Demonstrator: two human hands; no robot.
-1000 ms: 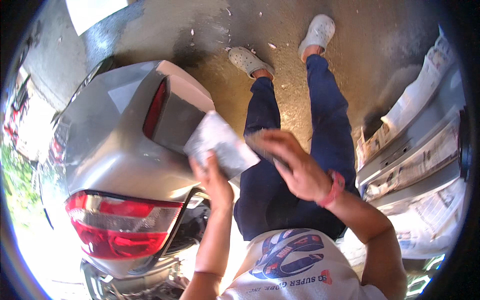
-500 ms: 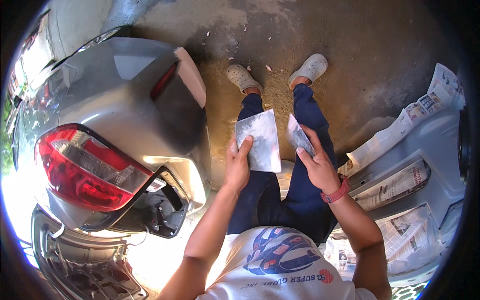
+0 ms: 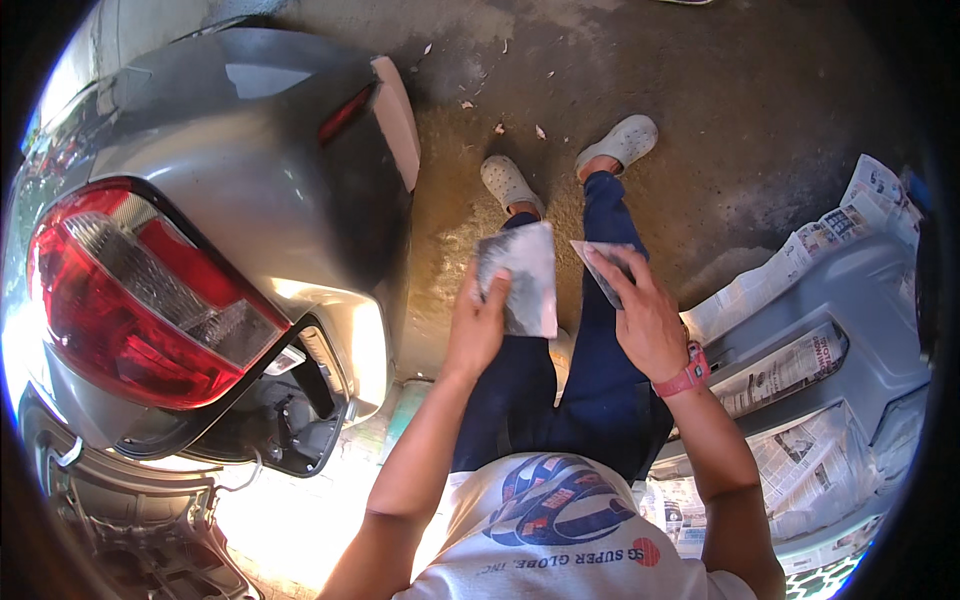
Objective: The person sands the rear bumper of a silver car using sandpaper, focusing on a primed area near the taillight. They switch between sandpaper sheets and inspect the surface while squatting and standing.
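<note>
My left hand is closed on the lower left edge of a flat rectangular plate, with the thumb across its face. Grey and whitish smears cover this plate, and its right edge looks pinkish. In my right hand is a smaller thin flat piece, grey with a pinkish edge, much like a filler spreader. My fingers lie over its face and hide part of it. Both things are held above my legs, apart from each other.
On the left stands a grey car's rear corner with a red tail light and an open hatch below it. A grey car panel masked with newspaper lies on the right. Small pale scraps dot the concrete floor.
My right hand has turned, so its back faces up and its fingers cover the small piece. The plate has tilted slightly. My view has shifted, and one foot sits further right.
</note>
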